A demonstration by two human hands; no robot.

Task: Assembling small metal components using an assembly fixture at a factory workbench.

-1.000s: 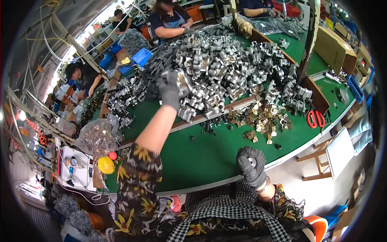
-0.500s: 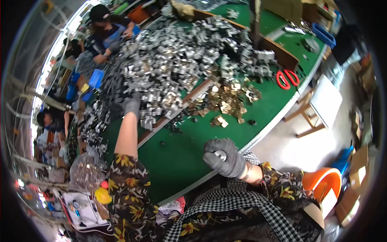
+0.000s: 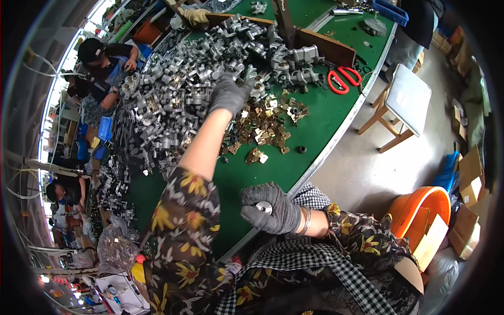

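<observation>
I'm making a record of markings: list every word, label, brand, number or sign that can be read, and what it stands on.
No text is readable.
Cardboard box, right: pale mark, too small to read.
Co-worker's black cap: pale patch, too blurred to read.
Round gauge, lower left: dial too small to read.
Round metal part in right hand: no legible marking.

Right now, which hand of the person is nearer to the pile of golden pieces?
Left. The left hand is at the silver parts, just beside the golden pieces; the right hand, closed around a small round piece, is farther, by the green table's edge.
</observation>
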